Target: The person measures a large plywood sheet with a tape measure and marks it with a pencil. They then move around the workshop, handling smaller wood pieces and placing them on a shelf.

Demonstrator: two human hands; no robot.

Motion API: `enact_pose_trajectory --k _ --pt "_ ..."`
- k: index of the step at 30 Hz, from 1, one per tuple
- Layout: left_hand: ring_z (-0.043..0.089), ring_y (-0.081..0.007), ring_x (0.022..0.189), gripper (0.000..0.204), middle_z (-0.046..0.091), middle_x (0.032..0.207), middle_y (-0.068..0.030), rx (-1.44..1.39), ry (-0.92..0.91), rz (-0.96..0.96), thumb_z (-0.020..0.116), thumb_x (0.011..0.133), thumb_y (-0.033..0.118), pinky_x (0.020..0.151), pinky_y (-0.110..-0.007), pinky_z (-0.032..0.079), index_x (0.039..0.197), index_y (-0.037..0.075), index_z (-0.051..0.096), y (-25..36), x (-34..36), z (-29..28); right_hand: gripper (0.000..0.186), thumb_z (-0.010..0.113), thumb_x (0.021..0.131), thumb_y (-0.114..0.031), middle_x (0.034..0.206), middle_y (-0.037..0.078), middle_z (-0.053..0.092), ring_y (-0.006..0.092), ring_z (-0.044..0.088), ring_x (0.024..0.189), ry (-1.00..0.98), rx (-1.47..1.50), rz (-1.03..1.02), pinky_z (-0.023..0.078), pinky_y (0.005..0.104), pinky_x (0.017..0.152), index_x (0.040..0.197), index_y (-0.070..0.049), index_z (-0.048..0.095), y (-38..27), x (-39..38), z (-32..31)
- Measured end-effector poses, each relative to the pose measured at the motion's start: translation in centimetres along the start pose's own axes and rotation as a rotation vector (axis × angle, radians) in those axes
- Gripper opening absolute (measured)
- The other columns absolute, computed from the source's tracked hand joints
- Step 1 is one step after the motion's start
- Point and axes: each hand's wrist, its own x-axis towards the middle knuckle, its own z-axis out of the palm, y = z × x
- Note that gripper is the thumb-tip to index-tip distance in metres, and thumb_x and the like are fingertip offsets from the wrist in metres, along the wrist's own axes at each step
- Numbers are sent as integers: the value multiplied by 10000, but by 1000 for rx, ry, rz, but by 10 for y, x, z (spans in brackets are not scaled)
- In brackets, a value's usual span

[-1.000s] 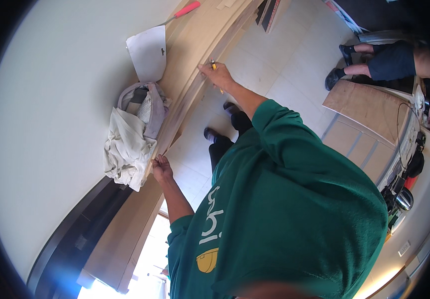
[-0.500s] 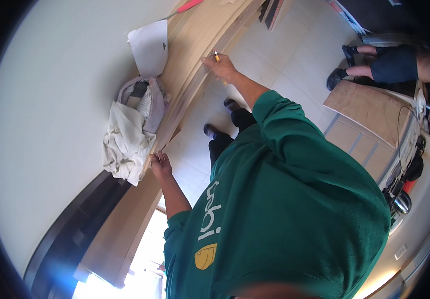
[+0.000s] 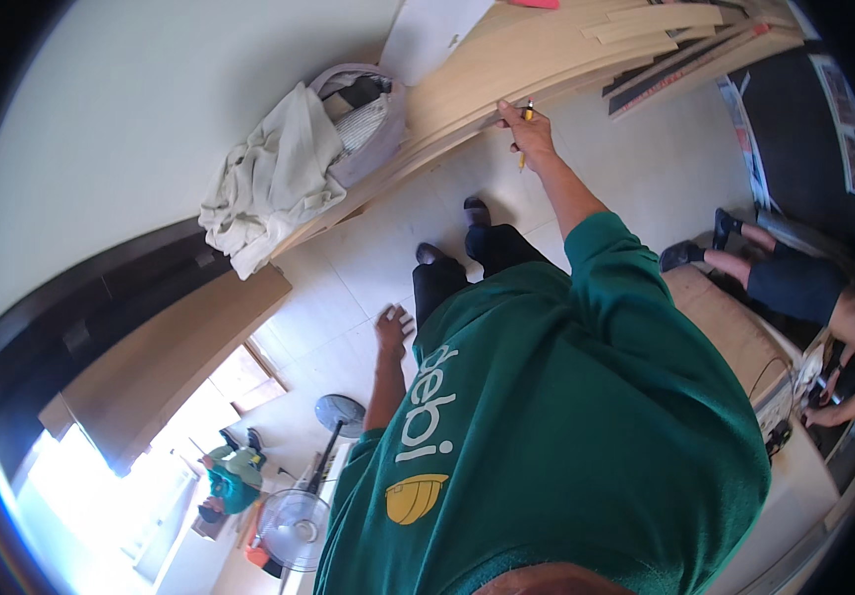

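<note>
My right hand is closed around a slim yellow pen, with its thumb and a finger at the front edge of a long pale wooden board. Lower down, my left hand hangs beside my leg, off the board. Its fingers are spread, slightly blurred, and hold nothing. On the board's left part lie a crumpled off-white cloth and a lilac-grey bag with something dark and striped inside.
A white sheet stands behind the bag. Wooden strips lie at the board's far right. One co-worker crouches at right near a wooden panel; another person is at lower left, near a standing fan.
My left hand has let go of the board's edge and dropped to my side. My right hand, still with the pen, has moved right along the edge. The view has turned.
</note>
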Motion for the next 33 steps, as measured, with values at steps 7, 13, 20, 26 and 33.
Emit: enact_pose_trajectory --k 7,13,20,26,33 --pt "639 -231 784 617 660 1003 -123 112 23 -67 694 903 271 651 -372 525 1415 35 442 -138 -51 -32 406 748 845 -483 855 36 699 97 569 691 -33 -25 -47 449 287 502 957 -100 670 4 9 -4" --pt "658 -214 853 562 640 1016 -80 -323 257 -2 666 928 254 686 -357 535 1398 61 426 -122 -97 -25 475 753 826 -529 851 47 702 101 509 603 -66 -31 -40 446 281 476 971 -93 636 9 22 -4" --pt "667 -211 882 540 648 1045 -96 -377 305 9 658 939 243 670 -344 540 1389 41 438 -180 -136 1 551 790 769 -568 854 56 663 125 532 668 -42 -325 -113 457 300 520 947 -76 614 -12 27 -22" --pt "661 -247 912 587 641 1133 -139 -303 267 -254 648 935 265 714 -373 538 1420 23 424 -273 -184 35 564 808 738 -584 790 33 613 117 460 611 -51 -333 -47 436 297 497 906 -84 611 -12 38 -25" --pt "657 -288 1006 559 627 1211 -162 -376 402 -278 611 956 267 784 -418 544 1425 20 431 -305 -222 61 564 830 738 -533 803 80 662 144 585 655 -83 -350 -57 443 299 466 901 -38 615 -16 41 -23"
